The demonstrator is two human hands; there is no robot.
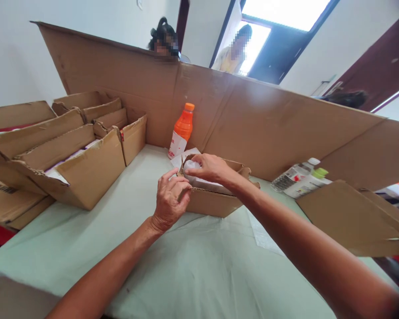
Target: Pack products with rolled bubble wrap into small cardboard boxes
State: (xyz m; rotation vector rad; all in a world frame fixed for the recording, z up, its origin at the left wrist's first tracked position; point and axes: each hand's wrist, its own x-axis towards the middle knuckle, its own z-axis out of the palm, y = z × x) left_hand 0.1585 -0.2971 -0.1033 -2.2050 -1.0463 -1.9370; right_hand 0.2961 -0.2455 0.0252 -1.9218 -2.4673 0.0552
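Note:
A small open cardboard box (214, 204) stands on the cloth-covered table in front of me. Over its left end, my right hand (210, 168) is closed on a rounded bundle in whitish, translucent plastic (191, 165); what is inside the plastic cannot be made out. My left hand (171, 197) is at the box's near left corner, fingers loosely curled and apart, with nothing visible in it. Whether its fingertips touch the box edge I cannot tell. White paper (189, 152) shows behind the box's left end. My right wrist and forearm cover part of the box's inside.
Several open cardboard boxes (96, 175) stand at the left. Behind the box is an orange drink bottle (182, 130). Clear bottles (294, 175) lie at the right beside a cardboard box (349, 217). A tall cardboard partition (269, 119) runs along the back, with people beyond it.

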